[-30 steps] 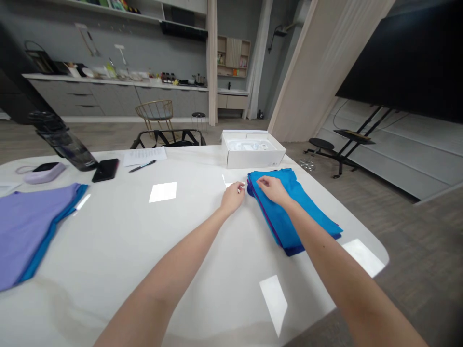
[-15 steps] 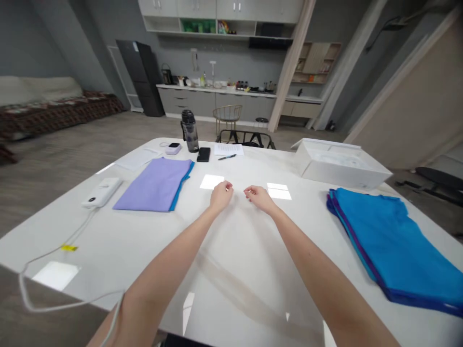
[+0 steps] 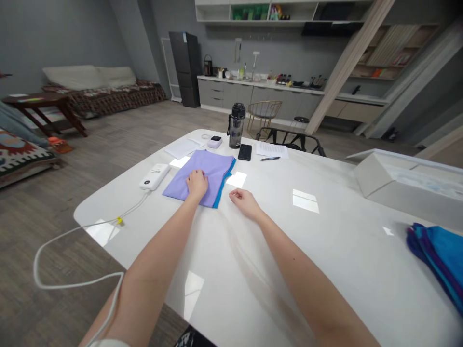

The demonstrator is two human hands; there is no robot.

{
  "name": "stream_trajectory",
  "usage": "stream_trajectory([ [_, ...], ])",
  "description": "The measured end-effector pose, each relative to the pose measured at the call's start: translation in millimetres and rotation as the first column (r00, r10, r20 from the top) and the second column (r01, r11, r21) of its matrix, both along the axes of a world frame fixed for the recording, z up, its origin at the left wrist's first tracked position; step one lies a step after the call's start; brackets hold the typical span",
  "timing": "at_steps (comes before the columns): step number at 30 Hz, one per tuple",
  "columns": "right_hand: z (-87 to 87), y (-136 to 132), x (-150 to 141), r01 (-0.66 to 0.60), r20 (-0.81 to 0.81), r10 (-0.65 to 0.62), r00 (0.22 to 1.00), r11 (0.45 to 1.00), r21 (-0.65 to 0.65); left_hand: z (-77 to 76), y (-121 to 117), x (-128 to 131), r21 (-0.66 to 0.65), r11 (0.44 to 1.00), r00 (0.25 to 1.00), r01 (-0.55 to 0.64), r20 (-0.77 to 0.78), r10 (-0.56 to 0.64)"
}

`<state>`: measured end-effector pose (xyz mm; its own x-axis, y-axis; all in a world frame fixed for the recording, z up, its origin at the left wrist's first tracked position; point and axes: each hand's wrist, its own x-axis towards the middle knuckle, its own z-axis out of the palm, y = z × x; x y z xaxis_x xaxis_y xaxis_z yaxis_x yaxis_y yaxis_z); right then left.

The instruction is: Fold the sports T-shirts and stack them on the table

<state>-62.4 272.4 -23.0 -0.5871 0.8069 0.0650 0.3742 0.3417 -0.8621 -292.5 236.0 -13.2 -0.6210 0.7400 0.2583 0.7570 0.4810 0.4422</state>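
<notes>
A folded light purple cloth (image 3: 213, 166) lies on the white table, and a blue cloth (image 3: 220, 193) shows from under its right edge. My left hand (image 3: 197, 183) rests on top of the purple cloth, its fingers a little bent and apart, with no fold visibly gripped. To the right of the cloths, my right hand (image 3: 246, 202) hovers near the table with loosely curled fingers and nothing in them. A stack of blue and dark purple cloths (image 3: 443, 250) lies at the right, partly cut off by the picture's edge.
A white power bank (image 3: 155, 177) with a long cable (image 3: 77, 284) lies left of the cloths; the cable runs to my left arm. Behind stand a dark bottle (image 3: 237, 126), a phone (image 3: 245, 152), a pen (image 3: 270, 158) and papers (image 3: 273, 150). A white box (image 3: 408, 183) sits at the right.
The view has turned left. My left hand has moved left onto the purple cloth. My right hand has shifted left toward the cloths, which have not visibly moved.
</notes>
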Motion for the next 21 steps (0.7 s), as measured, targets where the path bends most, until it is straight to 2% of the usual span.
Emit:
stream_trajectory([
  [3, -0.3, -8.5, 12.3, -0.029, -0.061, 0.028, 0.998, 0.999, -0.025, -2.0, 2.4, -3.0, 0.032, 0.999, 0.999, -0.042, 0.007, 0.042],
  [6, 8.0, -18.3, 54.9, -0.032, -0.062, 0.031, 0.998, 0.999, -0.015, -3.6, 2.6, -4.4, 0.065, 0.996, 0.998, -0.064, 0.023, 0.063],
  [9, 19.5, -24.0, 124.5, 0.003, 0.059, -0.004, 0.998, 1.000, 0.018, -7.5, 3.8, -8.2, 0.086, 0.993, 0.995, -0.081, 0.062, 0.076],
  [12, 26.6, -22.5, 206.5, 0.105, 0.220, -0.107, 0.970, 0.994, 0.020, -12.1, 10.1, -15.9, 0.108, 0.988, 0.988, -0.107, 0.124, 0.094],
  [14, 28.1, -18.5, 256.1, 0.174, 0.297, -0.172, 0.939, 0.984, 0.021, -13.2, 16.6, -21.5, 0.114, 0.982, 0.965, -0.151, 0.234, 0.121],
  [16, 27.9, -14.5, 293.0, 0.201, 0.339, -0.195, 0.920, 0.979, 0.019, -11.9, 23.2, -24.3, 0.115, 0.970, 0.922, -0.216, 0.349, 0.165],
  [18, 27.2, -12.4, 313.8, 0.189, 0.334, -0.178, 0.926, 0.982, 0.001, -8.9, 28.0, -21.5, 0.128, 0.949, 0.891, -0.287, 0.398, 0.216],
  [21, 26.2, -13.0, 320.7, 0.138, 0.296, -0.116, 0.948, 0.989, -0.055, -4.4, 29.8, -5.3, 0.173, 0.915, 0.884, -0.365, 0.372, 0.283],
])
